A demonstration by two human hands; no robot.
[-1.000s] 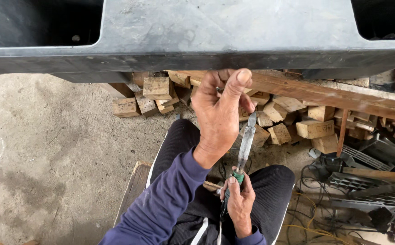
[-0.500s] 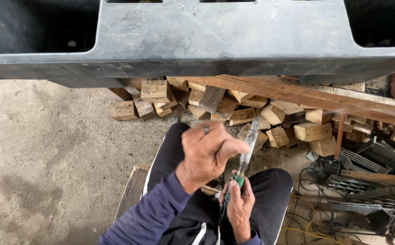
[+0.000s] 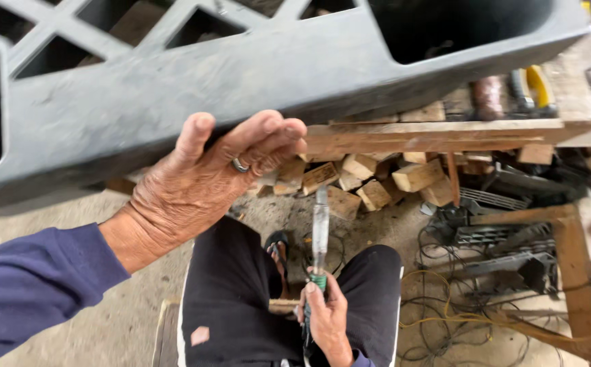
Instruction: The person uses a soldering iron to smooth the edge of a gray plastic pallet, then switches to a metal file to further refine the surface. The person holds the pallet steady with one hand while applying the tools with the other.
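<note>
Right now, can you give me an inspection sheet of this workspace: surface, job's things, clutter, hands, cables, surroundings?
Surface: bare concrete floor, dusty and stained.
Job's things: grey plastic pallet tilted overhead; clear-barrelled tool with a green collar, pointing up.
Clutter: heap of wood offcuts under a rough timber plank; black plastic scraps.
Hands: left hand, ringed, open with fingers against the pallet's lower edge; right hand gripping the tool's handle.
Cables: yellow and dark wires tangled on the floor at right.
Surroundings: wooden frame at right; the person sits, dark trousers, sandal visible.
</note>
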